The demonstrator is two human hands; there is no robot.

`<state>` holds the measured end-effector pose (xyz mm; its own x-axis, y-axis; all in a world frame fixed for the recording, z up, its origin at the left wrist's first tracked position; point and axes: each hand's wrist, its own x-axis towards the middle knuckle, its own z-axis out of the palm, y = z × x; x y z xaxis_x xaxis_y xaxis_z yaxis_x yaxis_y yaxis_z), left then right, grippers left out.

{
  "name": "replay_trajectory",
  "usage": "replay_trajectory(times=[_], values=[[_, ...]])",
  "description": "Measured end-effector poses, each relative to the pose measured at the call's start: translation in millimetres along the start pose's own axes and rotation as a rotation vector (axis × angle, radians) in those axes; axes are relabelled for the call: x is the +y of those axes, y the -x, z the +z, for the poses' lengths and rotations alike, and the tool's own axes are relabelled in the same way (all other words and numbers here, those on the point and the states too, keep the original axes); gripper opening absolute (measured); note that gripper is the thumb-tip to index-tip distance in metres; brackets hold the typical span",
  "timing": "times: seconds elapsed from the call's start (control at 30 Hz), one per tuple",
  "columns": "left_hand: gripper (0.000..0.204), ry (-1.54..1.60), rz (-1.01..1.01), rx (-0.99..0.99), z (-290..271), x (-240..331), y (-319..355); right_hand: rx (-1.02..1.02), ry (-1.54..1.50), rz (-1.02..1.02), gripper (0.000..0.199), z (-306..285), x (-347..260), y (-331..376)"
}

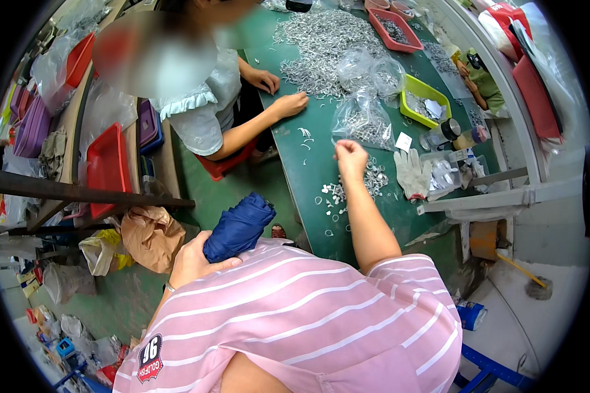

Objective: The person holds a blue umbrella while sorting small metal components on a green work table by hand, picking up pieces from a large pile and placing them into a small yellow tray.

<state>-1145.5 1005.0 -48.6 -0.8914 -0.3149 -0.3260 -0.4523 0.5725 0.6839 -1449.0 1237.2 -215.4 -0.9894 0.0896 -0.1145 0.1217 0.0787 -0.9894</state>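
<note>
— What's the bench like?
— A green table (pixel 295 164) strewn with metal clips (pixel 321 46), bags (pixel 364 121), a lime tray (pixel 425 98) and gloves (pixel 413 173). Green floor, red bins beside it.
— The hands?
— The right hand (pixel 351 157) pinches closed over the clips; the left hand (pixel 193 262) grips a folded blue umbrella (pixel 239 228) off the table's left edge.

Pink white-striped short-sleeved shirt (pixel 321 308)
</note>
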Motion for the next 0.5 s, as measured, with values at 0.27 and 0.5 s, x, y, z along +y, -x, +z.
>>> replay_trajectory(times=[0.27,0.5], values=[[0.072,0.007,-0.049,-0.015,-1.0,-2.2,2.4,-0.056,-0.071,0.319,0.01,11.8,32.1,28.4],[0.07,-0.005,-0.085,-0.018,-2.9,-0.6,5.9,0.02,-0.23,0.299,0.011,15.1,19.0,12.6]])
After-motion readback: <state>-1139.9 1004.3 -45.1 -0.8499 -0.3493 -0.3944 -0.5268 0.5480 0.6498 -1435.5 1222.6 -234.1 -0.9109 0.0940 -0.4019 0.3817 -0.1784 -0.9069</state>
